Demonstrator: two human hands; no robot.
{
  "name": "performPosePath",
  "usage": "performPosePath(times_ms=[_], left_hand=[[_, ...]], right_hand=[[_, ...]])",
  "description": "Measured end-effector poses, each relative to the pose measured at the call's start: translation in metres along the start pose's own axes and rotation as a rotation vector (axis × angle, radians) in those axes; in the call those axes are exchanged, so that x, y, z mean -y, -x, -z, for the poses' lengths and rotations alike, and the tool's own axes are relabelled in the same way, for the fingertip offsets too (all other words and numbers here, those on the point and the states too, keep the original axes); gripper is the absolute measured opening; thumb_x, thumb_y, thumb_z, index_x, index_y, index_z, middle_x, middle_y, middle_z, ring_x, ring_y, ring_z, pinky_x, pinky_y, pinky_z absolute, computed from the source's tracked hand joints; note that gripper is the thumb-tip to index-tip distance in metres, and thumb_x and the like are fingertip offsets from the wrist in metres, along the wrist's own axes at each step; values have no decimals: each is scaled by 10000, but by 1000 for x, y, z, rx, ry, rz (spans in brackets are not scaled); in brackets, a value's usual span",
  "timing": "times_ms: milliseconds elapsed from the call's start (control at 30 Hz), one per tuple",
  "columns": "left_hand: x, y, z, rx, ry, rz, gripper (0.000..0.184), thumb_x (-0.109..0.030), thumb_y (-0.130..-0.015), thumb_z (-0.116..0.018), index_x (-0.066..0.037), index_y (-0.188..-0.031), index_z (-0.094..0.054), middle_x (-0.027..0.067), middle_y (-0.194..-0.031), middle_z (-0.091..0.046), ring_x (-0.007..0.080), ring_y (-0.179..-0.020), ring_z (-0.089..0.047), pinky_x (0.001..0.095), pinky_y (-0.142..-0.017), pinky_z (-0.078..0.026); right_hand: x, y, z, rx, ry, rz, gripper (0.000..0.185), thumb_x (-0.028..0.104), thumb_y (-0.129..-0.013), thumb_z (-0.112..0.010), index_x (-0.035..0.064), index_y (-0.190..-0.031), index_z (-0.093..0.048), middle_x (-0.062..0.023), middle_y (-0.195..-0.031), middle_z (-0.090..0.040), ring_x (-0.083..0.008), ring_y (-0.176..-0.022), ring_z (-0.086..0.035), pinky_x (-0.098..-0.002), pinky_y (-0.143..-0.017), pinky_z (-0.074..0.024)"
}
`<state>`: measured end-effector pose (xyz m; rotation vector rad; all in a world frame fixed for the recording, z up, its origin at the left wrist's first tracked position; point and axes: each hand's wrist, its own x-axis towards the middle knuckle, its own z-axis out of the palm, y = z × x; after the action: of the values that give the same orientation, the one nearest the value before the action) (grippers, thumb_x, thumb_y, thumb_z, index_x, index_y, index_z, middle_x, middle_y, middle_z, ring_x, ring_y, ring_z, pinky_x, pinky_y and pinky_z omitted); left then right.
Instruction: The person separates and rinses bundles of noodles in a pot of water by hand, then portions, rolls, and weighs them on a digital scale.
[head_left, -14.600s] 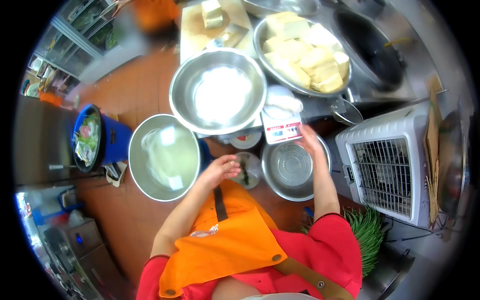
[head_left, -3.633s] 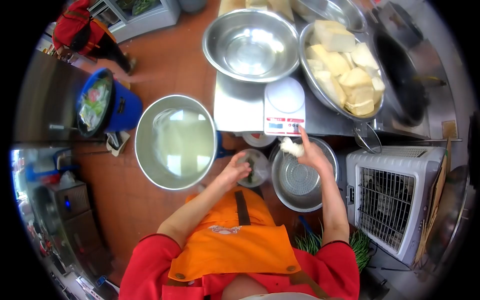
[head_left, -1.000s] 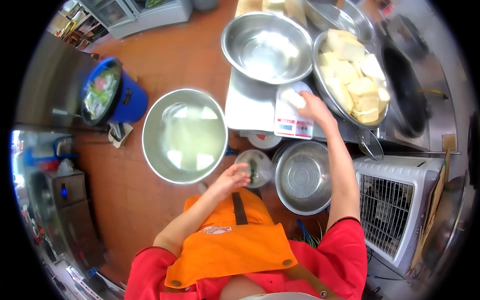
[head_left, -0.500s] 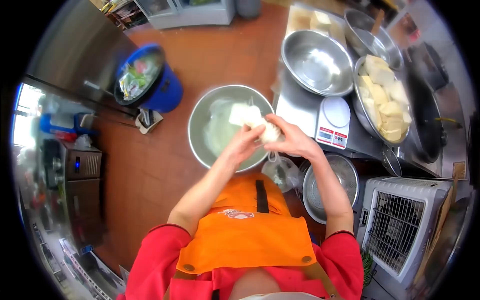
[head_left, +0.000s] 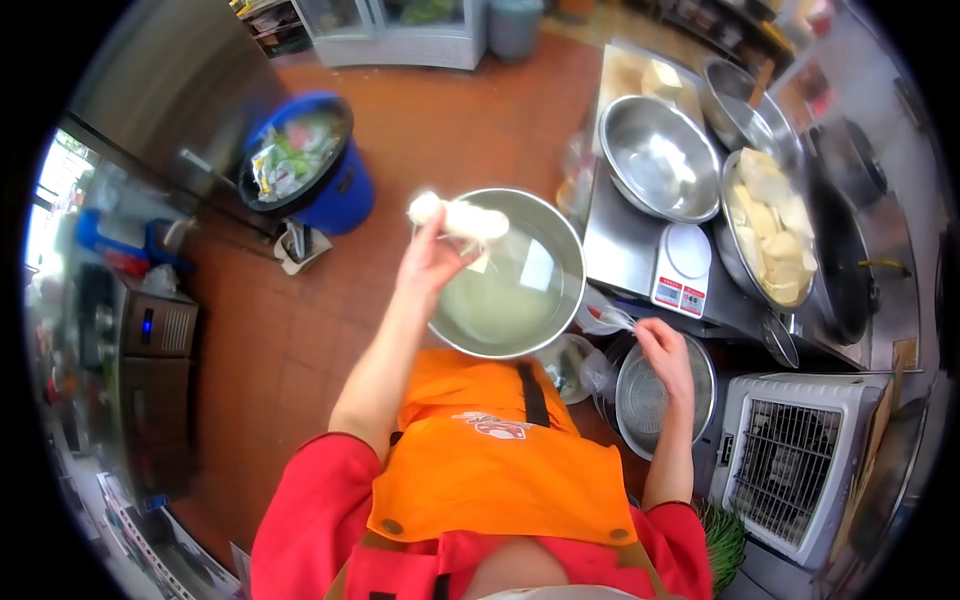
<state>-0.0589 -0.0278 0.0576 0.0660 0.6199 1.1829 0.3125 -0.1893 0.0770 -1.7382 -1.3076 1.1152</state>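
My left hand [head_left: 432, 262] grips a white, roll-shaped bundle [head_left: 468, 219] with a few loose strands hanging off it; blur hides its exact kind. It is held above the left rim of a large steel basin [head_left: 572, 300] of cloudy, pale liquid. Off to the right, my right hand [head_left: 664, 350] is closed in a pinch on a thin white strand [head_left: 620, 319]. That strand stretches toward the basin side, in front of a clear plastic bag [head_left: 594, 318]. A perforated steel colander [head_left: 640, 408] lies below my right hand.
A steel counter [head_left: 618, 250] at right bears a digital scale [head_left: 684, 268], a steel bowl [head_left: 660, 160] and a bowl of pale yellow chunks [head_left: 768, 230]. A blue bin [head_left: 340, 195] holds rubbish at left. A grey cage-fronted unit [head_left: 790, 460] stands at lower right.
My hands, together over the basin before, have parted. The left has carried the white bundle up and left; the right has moved right and down, pulling out the thin strand.
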Motion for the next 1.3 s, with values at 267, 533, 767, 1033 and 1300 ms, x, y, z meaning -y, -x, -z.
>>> performPosePath(times_ms=[267, 533, 767, 1033, 1300], left_hand=[[2, -18, 18, 73, 73, 12, 486, -311, -800, -744, -130, -1193, -524, 69, -1221, -547, 264, -1202, -456, 534, -990, -404], [71, -13, -27, 160, 14, 200, 472, -291, -830, -711, -98, -1211, -512, 79, -1234, -539, 258, -1168, -485, 483, -993, -428], [186, 24, -84, 394, -342, 453, 401, -235, -844, -705, -132, -1186, -524, 50, -1181, -581, 223, -1133, -545, 446, -931, -482], [262, 17, -85, 505, -533, 557, 642, -278, -823, -730, -80, -1318, -373, 85, -1230, -494, 208, -1092, -542, 367, -892, -498], [286, -1, -49, 681, -1149, 640, 620, -182, -841, -684, -26, -1347, -363, 91, -1068, -562, 143, -895, -554, 277, -791, -465]], right_hand=[[-60, 62, 28, -109, -201, -125, 135, 167, -896, -616, 35, -902, -645, 57, -645, -504, -24, -588, -435, -191, -531, -326], [-102, 85, 49, -147, 151, -211, 160, 169, -863, -636, 23, -927, -642, 11, -672, -563, -101, -621, -524, -241, -609, -424], [-15, 54, 51, -321, -14, 97, 460, 174, -810, -685, 35, -1228, -552, -119, -1218, -569, -230, -1026, -569, -331, -895, -454], [18, 15, 40, -81, 407, 137, 639, 225, -710, -713, 43, -1279, -487, -211, -1187, -574, -338, -1052, -594, -400, -886, -466], [-29, -28, 105, -17, 331, 149, 571, 155, -679, -664, 8, -1216, -536, -217, -1043, -635, -346, -962, -624, -379, -856, -482]])
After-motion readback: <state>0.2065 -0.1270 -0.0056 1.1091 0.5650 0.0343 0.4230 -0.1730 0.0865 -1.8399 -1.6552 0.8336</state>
